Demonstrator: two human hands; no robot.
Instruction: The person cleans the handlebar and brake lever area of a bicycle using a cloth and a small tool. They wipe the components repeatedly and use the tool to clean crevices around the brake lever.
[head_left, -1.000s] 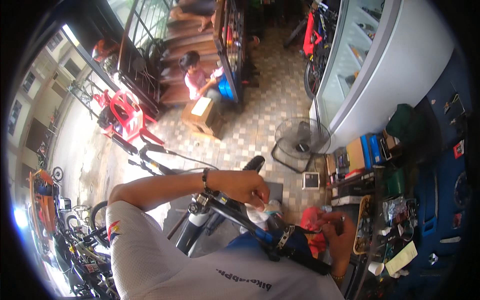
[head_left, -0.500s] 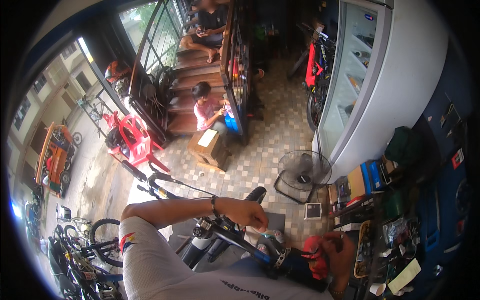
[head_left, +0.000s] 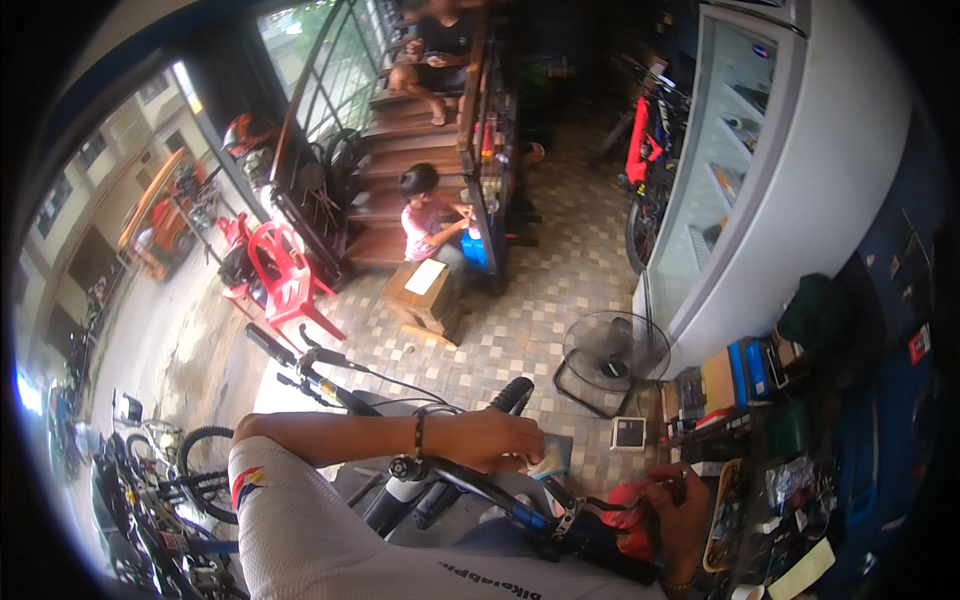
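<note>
A bicycle handlebar (head_left: 480, 488) runs across in front of me, from the far-left grip to the near right. My left hand (head_left: 497, 440) is over its middle, fingers curled down and closed. At the fingertips is a small whitish piece with a teal edge (head_left: 551, 461); whether it is gripped cannot be made out. My right hand (head_left: 684, 515) is by the right end of the bar, fingers bent against a crumpled red cloth (head_left: 632, 540). The brake lever (head_left: 600, 504) lies beside that cloth. My shirt and arm hide part of the bar.
A standing fan (head_left: 614, 352) and a cluttered tool bench (head_left: 800, 500) are on the right, near a glass-door fridge (head_left: 715, 200). One person (head_left: 425, 220) sits by a wooden box (head_left: 423, 298), another on the stairs (head_left: 400, 160). Bikes (head_left: 165, 500) crowd the left.
My left hand has moved right and down to the whitish piece, its fingers now pointing down. The right hand stays by the red cloth. The orange vehicle outside is further up the street.
</note>
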